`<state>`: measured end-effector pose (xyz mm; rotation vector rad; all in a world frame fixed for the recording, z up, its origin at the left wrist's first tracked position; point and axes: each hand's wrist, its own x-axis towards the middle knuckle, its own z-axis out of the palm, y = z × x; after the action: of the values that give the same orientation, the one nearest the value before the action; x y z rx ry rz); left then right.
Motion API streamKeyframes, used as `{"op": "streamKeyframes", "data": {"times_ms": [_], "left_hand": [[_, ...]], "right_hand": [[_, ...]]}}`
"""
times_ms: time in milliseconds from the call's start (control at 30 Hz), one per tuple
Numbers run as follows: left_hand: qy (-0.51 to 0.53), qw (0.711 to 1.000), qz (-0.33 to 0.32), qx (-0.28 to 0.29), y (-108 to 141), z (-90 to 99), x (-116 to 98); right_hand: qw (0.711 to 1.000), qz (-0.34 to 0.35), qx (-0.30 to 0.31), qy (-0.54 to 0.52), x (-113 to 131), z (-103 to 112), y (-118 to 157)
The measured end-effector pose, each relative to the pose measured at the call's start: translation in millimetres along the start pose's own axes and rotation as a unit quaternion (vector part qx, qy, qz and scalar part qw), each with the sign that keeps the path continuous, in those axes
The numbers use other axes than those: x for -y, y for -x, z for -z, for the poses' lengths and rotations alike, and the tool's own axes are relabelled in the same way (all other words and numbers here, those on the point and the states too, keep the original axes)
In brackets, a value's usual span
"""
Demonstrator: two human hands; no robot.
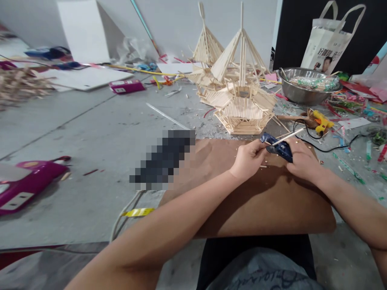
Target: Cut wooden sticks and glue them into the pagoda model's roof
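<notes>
Over the right part of a sheet of brown paper [242, 209], my two hands are close together. My right hand [305, 163] is wrapped round a dark blue hand tool [284, 150] whose exact kind I cannot make out. A thin pale wooden stick [292, 135] crosses the tool at a slant, pointing up to the right. My left hand [248, 159] is closed, its fingertips pinching the stick's near end beside the tool. Small pale stick scraps lie on the paper below the hands. Just beyond stands a pavilion-like model [243, 108] built of thin wooden sticks.
At the right are a yellow glue gun [323, 122] with a black cord and a metal bowl [302, 94] holding wrapped sticks. A blurred-out dark rectangle [165, 159] lies left of the paper. Magenta power strips [33, 183] sit at left. Plastic scraps litter the right.
</notes>
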<state>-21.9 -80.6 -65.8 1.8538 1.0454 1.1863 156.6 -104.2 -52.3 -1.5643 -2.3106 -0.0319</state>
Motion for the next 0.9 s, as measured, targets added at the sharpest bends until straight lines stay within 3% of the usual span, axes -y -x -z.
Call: {"op": "streamKeyframes", "data": {"times_ms": [233, 367, 533, 600, 733, 900], "left_hand": [[0.014, 0.999, 0.028, 0.028, -2.0, 2.0, -1.0], [0.090, 0.991, 0.092, 0.045, -5.9, -0.2, -1.1], [0.234, 0.955, 0.158, 0.092, -8.1, -3.8, -3.6], [0.279, 0.938, 0.165, 0.120, -7.1, -5.9, -4.6], [0.335, 0.915, 0.178, 0.139, -0.8, -15.0, -7.8], [0.365, 0.894, 0.234, 0.114, 12.4, -29.1, -16.9]], "right_hand": [[0.997, -0.042, 0.053, 0.026, -1.2, 1.9, -1.4], [0.995, -0.070, 0.073, 0.027, 1.9, 11.3, -8.8], [0.978, -0.116, 0.116, -0.129, 10.4, 27.1, -19.6], [0.947, -0.129, 0.160, -0.246, 15.3, 28.3, -21.0], [0.822, -0.256, 0.233, -0.453, 23.2, 22.4, -19.4], [0.739, -0.367, 0.166, -0.541, 25.1, 14.2, -23.0]]}}
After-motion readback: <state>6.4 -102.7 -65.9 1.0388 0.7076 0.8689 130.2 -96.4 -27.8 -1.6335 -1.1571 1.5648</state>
